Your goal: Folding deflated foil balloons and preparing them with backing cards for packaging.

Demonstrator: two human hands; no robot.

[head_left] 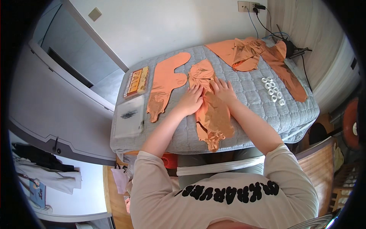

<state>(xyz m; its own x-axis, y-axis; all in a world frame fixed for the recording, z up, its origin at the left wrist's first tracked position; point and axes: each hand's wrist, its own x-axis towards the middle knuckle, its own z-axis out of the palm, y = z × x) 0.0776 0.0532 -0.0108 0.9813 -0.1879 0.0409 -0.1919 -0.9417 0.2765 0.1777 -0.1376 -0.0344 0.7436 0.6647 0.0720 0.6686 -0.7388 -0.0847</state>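
Grip: left hand [190, 100], right hand [224, 91] flat, released on foil balloon [213, 118] | balloon's middle hidden beneath palms

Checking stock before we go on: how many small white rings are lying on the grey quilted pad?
8, as far as I can count: the small white rings lie in one loose cluster on the grey quilted pad, to the right of both hands, beside a long copper foil piece. Some overlap, so one may be hidden.
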